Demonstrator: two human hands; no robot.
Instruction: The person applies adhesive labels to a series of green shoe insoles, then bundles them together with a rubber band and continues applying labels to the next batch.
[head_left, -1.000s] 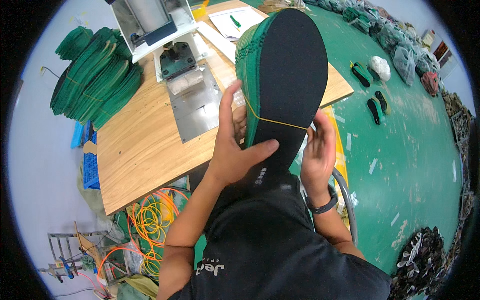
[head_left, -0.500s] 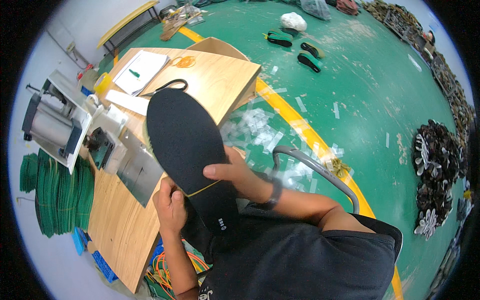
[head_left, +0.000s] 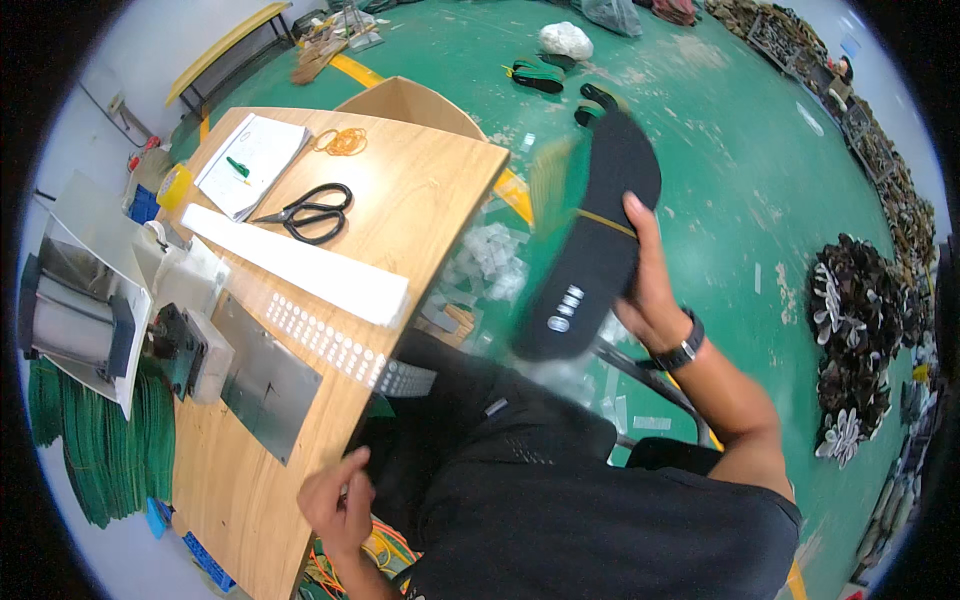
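My right hand (head_left: 652,285) grips a bundle of black insoles (head_left: 612,180), out over the floor to the right of the table. A yellow rubber band runs round the bundle's middle, and small white marks show at its heel end. The far left side of the bundle is smeared by motion. By the table's near edge, my left hand (head_left: 340,500) is curled closed, with nothing visible in it. A strip of round white stickers (head_left: 325,335) hangs over the table edge. Close by lie a long white paper strip (head_left: 300,265) and black-handled scissors (head_left: 312,212).
The wooden table (head_left: 425,170) carries a notepad (head_left: 245,150), orange rubber bands (head_left: 342,142) and a metal-plated machine (head_left: 85,320). Stacked green insoles (head_left: 105,430) stand at left. Banded insoles (head_left: 538,77), plastic scraps (head_left: 487,262) and a dark heap (head_left: 865,350) lie on the floor.
My right hand has swung the insole bundle right, away from the table and my left hand. My left hand has come off the bundle and dropped nearer to me. The stickers and scissors are now uncovered.
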